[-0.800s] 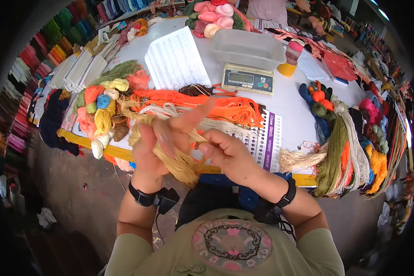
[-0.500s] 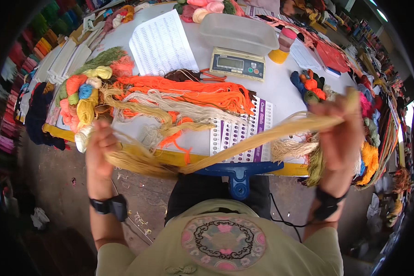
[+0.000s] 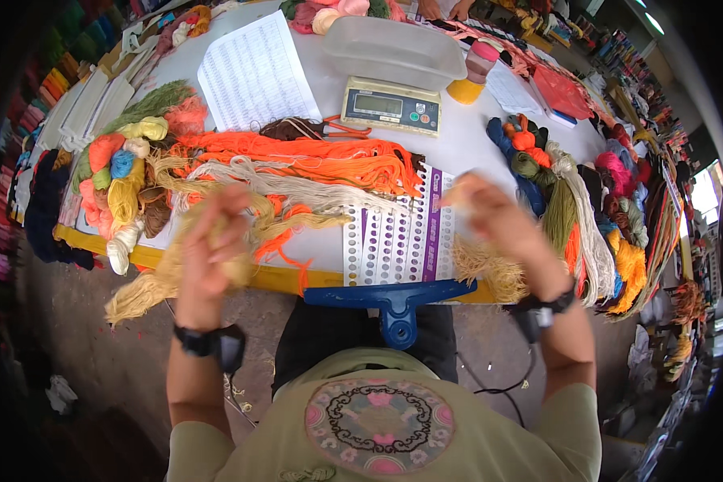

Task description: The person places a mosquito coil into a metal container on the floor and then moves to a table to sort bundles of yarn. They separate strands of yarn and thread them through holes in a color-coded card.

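My left hand (image 3: 210,245) is closed around a tan skein of thread (image 3: 149,289), whose loose end hangs past the table's yellow front edge. More tan strands show between and behind the fingers. My right hand (image 3: 494,213) is over the right part of the table, beside a punched card (image 3: 386,249) with purple strips. Motion smears its fingers, so whether they pinch anything is unclear. Behind my left hand lie a long bright orange skein (image 3: 321,161) and an off-white skein (image 3: 297,185). A cream bundle of thread (image 3: 490,269) rests below my right hand.
A digital scale (image 3: 392,106) with a clear plastic tray (image 3: 398,52) stands at the back. Beside it are a printed sheet (image 3: 257,76) and a thread cone (image 3: 470,76). Coloured skeins pile up left (image 3: 120,165) and right (image 3: 610,209). A blue clamp-like piece (image 3: 394,301) juts from the front edge.
The tan skein was stretched between both hands; now it hangs from my left hand alone. My right hand has let go and moved left toward the card.
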A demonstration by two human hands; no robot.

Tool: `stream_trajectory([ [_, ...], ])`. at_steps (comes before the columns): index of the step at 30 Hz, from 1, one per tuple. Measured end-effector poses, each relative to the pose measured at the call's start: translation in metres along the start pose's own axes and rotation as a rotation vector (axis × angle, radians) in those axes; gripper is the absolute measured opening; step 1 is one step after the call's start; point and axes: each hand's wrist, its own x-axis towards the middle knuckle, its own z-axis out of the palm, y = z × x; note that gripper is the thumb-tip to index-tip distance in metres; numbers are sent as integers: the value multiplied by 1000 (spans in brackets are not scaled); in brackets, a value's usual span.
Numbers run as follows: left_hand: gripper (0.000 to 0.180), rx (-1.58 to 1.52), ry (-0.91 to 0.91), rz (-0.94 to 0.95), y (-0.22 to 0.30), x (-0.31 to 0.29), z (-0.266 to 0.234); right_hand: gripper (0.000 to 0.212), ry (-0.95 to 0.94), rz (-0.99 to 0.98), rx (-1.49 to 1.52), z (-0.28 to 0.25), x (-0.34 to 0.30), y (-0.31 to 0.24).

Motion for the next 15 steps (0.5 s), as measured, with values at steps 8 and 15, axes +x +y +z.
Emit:
stream_trajectory([
  [8,23,731,-11,-333,-102,80,32,17,107,28,249,58,84,57],
  [15,19,1257,115,-315,-143,84,10,11,54,-96,-149,74,62,68],
])
